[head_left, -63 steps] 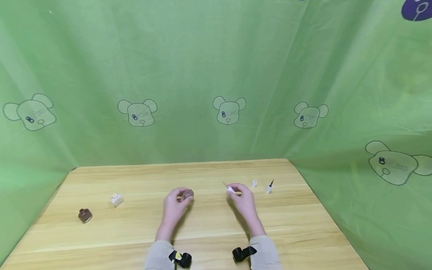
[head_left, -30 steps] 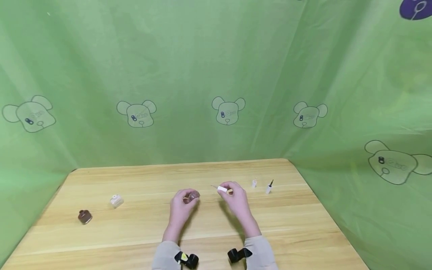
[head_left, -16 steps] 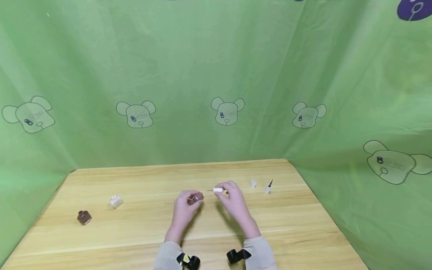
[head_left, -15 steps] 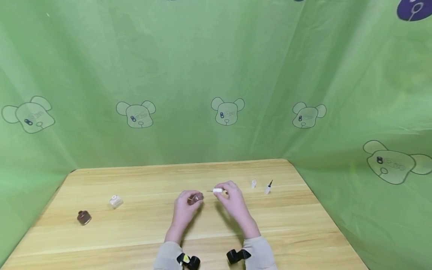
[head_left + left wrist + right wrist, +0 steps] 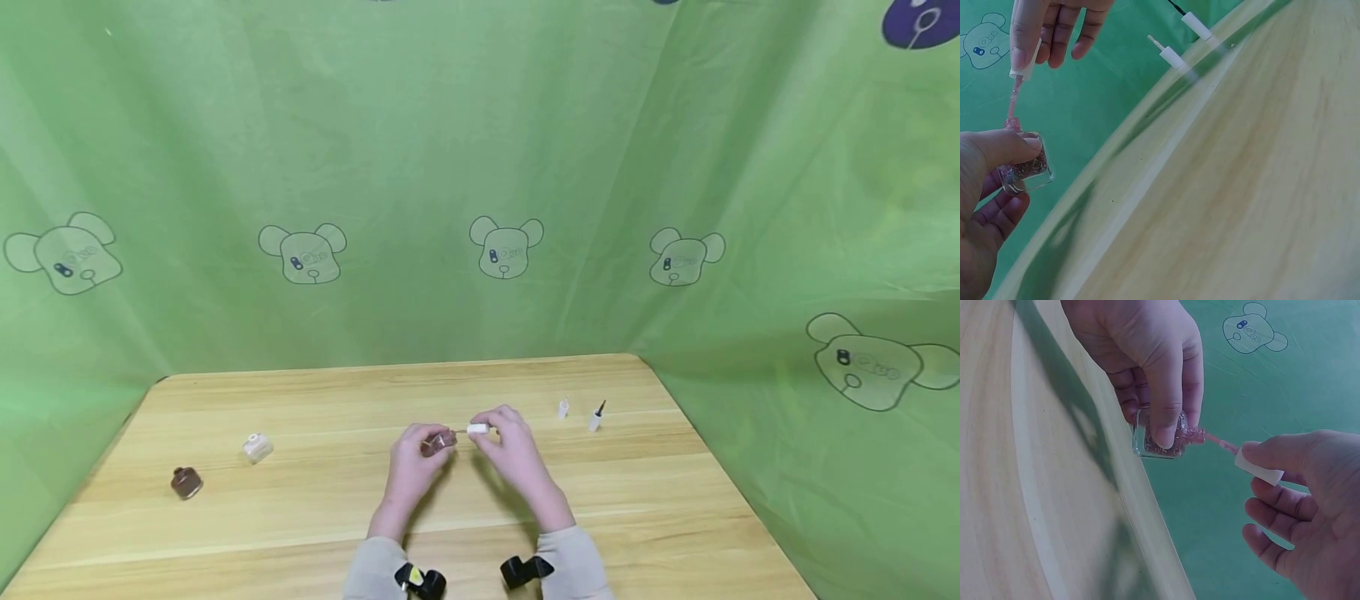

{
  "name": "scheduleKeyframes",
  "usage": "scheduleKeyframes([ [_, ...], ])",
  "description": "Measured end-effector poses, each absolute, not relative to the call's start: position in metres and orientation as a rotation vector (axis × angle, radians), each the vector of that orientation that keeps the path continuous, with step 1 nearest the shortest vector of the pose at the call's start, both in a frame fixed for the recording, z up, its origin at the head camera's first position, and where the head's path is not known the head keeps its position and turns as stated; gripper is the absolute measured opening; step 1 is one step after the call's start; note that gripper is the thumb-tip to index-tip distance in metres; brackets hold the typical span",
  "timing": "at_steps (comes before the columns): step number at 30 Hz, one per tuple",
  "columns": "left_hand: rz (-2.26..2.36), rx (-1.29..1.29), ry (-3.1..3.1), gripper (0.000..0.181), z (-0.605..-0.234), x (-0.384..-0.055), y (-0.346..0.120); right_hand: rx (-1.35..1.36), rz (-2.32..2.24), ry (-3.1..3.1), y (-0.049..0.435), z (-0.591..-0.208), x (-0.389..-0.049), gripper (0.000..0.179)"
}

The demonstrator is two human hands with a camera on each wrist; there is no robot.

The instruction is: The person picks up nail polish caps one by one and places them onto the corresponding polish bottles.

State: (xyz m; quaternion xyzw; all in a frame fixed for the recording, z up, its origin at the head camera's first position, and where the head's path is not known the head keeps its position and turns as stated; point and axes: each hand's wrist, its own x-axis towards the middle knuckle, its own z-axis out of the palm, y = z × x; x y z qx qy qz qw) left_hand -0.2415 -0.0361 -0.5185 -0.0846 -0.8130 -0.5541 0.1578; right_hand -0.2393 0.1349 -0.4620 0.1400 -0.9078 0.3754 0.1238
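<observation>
Left hand [image 5: 411, 468] pinched tilted glitter nail-polish bottle [image 5: 1031, 167]; right hand [image 5: 516, 454] pinched white brush cap [image 5: 1262, 472], brush [image 5: 1228, 445] at bottle neck [image 5: 1196, 435]. Two other brush caps [image 5: 563, 410] [image 5: 596, 422] stood right, two bottles [image 5: 187, 483] [image 5: 258, 450] left.

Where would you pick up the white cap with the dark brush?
I'd pinch the white cap low around its sides, probably coming from its right. It stands on the table with its dark brush pointing up, so reaching from above would meet the brush; another brush cap stands to its left.
</observation>
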Motion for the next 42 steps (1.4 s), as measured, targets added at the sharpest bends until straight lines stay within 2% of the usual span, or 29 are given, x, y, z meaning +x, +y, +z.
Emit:
scheduleKeyframes([
  [33, -1.516, -0.355, -2.332, 0.026, -0.5213, -0.2401, -0.0288, 0.450, 1.078, -2.670, 0.1301, -0.4645, -0.2363, 0.023],
  [42, -1.491, -0.385, -2.337, 0.026, -0.5218, -0.2395, -0.0268, 0.471, 1.044, -2.678, 0.1286, -0.4654, -0.2355, 0.018],
])
